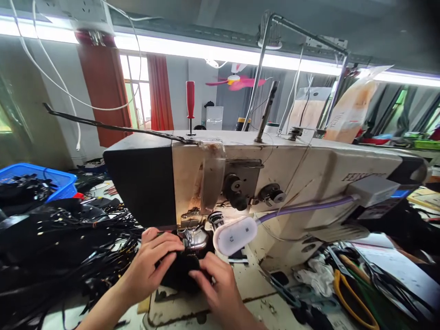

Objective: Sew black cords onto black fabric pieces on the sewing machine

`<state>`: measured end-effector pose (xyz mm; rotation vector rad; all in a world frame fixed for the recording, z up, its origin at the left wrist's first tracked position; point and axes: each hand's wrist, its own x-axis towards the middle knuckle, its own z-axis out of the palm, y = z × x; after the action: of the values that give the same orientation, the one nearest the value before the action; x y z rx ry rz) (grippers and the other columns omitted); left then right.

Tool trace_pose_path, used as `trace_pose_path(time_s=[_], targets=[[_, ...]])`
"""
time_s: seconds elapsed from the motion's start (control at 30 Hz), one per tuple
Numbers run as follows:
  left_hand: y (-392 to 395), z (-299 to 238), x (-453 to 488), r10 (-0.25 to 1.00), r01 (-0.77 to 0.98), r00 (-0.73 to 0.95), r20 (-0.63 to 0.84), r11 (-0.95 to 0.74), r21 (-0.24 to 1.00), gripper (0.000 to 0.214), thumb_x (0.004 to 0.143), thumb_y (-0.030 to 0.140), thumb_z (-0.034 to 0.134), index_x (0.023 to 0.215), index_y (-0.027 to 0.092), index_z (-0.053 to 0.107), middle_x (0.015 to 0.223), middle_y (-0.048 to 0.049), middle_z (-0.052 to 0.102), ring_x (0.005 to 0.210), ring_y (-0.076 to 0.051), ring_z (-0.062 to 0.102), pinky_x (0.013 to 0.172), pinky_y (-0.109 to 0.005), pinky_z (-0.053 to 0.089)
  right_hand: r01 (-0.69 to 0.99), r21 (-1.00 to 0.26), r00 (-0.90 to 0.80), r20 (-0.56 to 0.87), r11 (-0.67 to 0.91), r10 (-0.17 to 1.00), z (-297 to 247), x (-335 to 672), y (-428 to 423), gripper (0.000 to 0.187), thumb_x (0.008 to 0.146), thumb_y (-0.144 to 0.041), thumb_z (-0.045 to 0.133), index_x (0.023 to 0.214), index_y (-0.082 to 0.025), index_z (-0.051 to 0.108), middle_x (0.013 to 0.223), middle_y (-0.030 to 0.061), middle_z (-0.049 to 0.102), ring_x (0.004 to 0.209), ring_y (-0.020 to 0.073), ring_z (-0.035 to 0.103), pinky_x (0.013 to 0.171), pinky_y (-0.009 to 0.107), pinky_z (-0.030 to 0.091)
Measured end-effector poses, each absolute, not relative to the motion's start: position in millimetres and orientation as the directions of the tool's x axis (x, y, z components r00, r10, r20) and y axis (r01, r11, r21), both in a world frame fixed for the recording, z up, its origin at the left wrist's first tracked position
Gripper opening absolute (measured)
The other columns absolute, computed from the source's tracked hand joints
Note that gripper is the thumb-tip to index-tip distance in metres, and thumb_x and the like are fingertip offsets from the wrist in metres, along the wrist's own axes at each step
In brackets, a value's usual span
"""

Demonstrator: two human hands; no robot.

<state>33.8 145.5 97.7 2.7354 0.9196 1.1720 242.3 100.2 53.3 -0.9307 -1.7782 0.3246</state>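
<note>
A piece of black fabric (180, 274) lies on the bed of a sewing machine (295, 169), in front of the metal presser-foot area (196, 239). My left hand (156, 256) is closed on the fabric's left side, its fingertips close beside the metal parts. On the right side of the fabric, my right hand (218, 279) pinches its edge between thumb and fingers. A white lamp head (236, 236) on a purple flexible neck lights the spot just above my right hand. The needle tip and the fabric's far edge are hidden.
Black pieces and cords (113, 247) are heaped at the left, beside a blue basket (65, 181). Yellow-handled scissors (354, 298), other tools and crumpled white material (318, 277) lie at the right. A red screwdriver (190, 101) stands on the machine's top.
</note>
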Motion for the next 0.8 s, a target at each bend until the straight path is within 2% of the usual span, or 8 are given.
trace_pose_path(time_s=[0.1, 0.23, 0.33, 0.43, 0.53, 0.63, 0.7, 0.8], targets=[[140, 94, 43, 0.631, 0.498, 0.504, 0.59, -0.77, 0.398, 0.015, 0.093, 0.025, 0.051, 0.089, 0.023, 0.066, 0.089, -0.0036, 0.069, 0.103, -0.022, 0.055, 0.096, -0.038, 0.039, 0.404, -0.704, -0.136, 0.585, 0.584, 0.799, 50, 235, 106, 0.018, 0.087, -0.024, 0.062, 0.071, -0.018, 0.065, 0.065, -0.0002, 0.059, 0.06, 0.0123, 0.055, 0.055, 0.021, 0.038], [136, 94, 59, 0.754, 0.533, 0.398, 0.523, -0.654, 0.537, 0.024, 0.093, 0.026, 0.05, 0.073, 0.021, 0.062, 0.073, -0.0023, 0.063, 0.086, -0.02, 0.054, 0.082, -0.034, 0.045, 0.396, -0.771, -0.087, 0.509, 0.498, 0.856, 43, 236, 107, 0.017, 0.087, -0.029, 0.062, 0.076, -0.018, 0.069, 0.067, 0.0015, 0.066, 0.062, 0.0139, 0.059, 0.059, 0.022, 0.043], [141, 101, 67, 0.845, 0.592, 0.333, 0.419, -0.533, 0.605, 0.029, 0.09, 0.031, 0.05, 0.065, 0.02, 0.06, 0.071, -0.0027, 0.063, 0.083, -0.021, 0.055, 0.079, -0.035, 0.045, 0.326, -0.862, 0.069, 0.431, 0.388, 0.9, 31, 230, 107, 0.02, 0.082, -0.037, 0.067, 0.08, -0.018, 0.069, 0.066, 0.0014, 0.066, 0.06, 0.0144, 0.06, 0.058, 0.022, 0.046], [149, 109, 71, 0.915, 0.606, 0.279, 0.292, -0.404, 0.686, 0.033, 0.086, 0.037, 0.049, 0.06, 0.02, 0.059, 0.069, -0.0028, 0.065, 0.079, -0.021, 0.057, 0.073, -0.033, 0.044, 0.255, -0.906, 0.252, 0.4, 0.338, 0.881, 20, 220, 109, 0.029, 0.077, -0.047, 0.072, 0.082, -0.018, 0.069, 0.063, 0.0011, 0.064, 0.056, 0.0141, 0.057, 0.054, 0.022, 0.047], [156, 114, 74, 0.968, 0.542, 0.218, 0.127, -0.229, 0.809, 0.034, 0.08, 0.044, 0.051, 0.065, 0.018, 0.065, 0.072, -0.004, 0.07, 0.075, -0.022, 0.061, 0.068, -0.031, 0.045, 0.216, -0.919, 0.335, 0.388, 0.331, 0.858, 16, 211, 113, 0.038, 0.073, -0.054, 0.074, 0.087, -0.018, 0.07, 0.062, 0.0019, 0.064, 0.053, 0.0143, 0.057, 0.053, 0.024, 0.049], [160, 113, 74, 0.978, 0.423, 0.207, -0.002, -0.088, 0.902, 0.036, 0.077, 0.046, 0.053, 0.079, 0.015, 0.071, 0.084, -0.0058, 0.075, 0.085, -0.025, 0.066, 0.073, -0.031, 0.049, 0.2, -0.921, 0.381, 0.386, 0.333, 0.84, 16, 207, 116, 0.044, 0.071, -0.058, 0.074, 0.089, -0.018, 0.071, 0.063, 0.0029, 0.064, 0.053, 0.0152, 0.058, 0.054, 0.025, 0.052], [161, 111, 74, 0.979, 0.37, 0.2, -0.024, -0.053, 0.928, 0.037, 0.075, 0.046, 0.055, 0.084, 0.015, 0.072, 0.089, -0.0061, 0.076, 0.092, -0.027, 0.067, 0.081, -0.032, 0.05, 0.207, -0.92, 0.401, 0.39, 0.333, 0.829, 16, 205, 117, 0.044, 0.07, -0.059, 0.074, 0.087, -0.018, 0.072, 0.062, 0.0033, 0.065, 0.053, 0.016, 0.059, 0.055, 0.026, 0.053], [164, 108, 72, 0.987, 0.354, 0.164, 0.0, -0.059, 0.933, 0.034, 0.072, 0.044, 0.057, 0.081, 0.016, 0.073, 0.091, -0.0059, 0.077, 0.099, -0.029, 0.067, 0.09, -0.034, 0.049, 0.231, -0.92, 0.424, 0.388, 0.316, 0.819, 16, 205, 116, 0.043, 0.067, -0.059, 0.077, 0.085, -0.019, 0.074, 0.063, 0.0039, 0.067, 0.054, 0.0177, 0.061, 0.056, 0.026, 0.055]])
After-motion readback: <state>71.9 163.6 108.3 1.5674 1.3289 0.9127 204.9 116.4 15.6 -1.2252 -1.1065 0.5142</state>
